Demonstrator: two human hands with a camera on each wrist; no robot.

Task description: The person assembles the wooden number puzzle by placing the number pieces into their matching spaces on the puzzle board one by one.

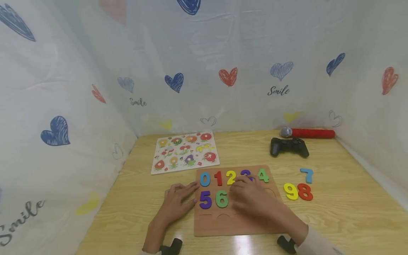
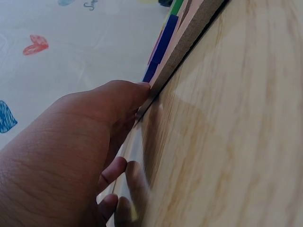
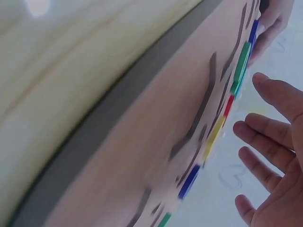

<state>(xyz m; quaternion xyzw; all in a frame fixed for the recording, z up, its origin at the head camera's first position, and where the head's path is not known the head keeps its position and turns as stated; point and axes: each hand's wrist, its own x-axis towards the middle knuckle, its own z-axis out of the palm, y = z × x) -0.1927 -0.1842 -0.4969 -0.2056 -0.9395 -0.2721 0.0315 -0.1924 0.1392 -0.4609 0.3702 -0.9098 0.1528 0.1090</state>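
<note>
A brown number puzzle board (image 1: 207,228) lies flat on the table, its top row holding a blue 0, red 1, yellow 2 (image 1: 231,174), purple 3 and green 4. Below them sit a purple 5 (image 1: 208,203) and a green 6 (image 1: 222,205). My left hand (image 1: 176,203) rests at the board's left edge, thumb and fingertips against it beside the 0 and 5. Over the board's middle, right of the 6, hovers my right hand (image 1: 255,198); its fingers are spread and hold nothing in the right wrist view. It partly covers the 3 and several recesses.
Right of the board lie a blue 7 (image 1: 309,176), a yellow 9 (image 1: 295,194) and a red 8 (image 1: 305,192). Farther back are a black game controller (image 1: 289,145) and a red microphone (image 1: 312,133). A fruit puzzle board (image 1: 175,169) lies back left, before a patterned curtain (image 1: 204,102).
</note>
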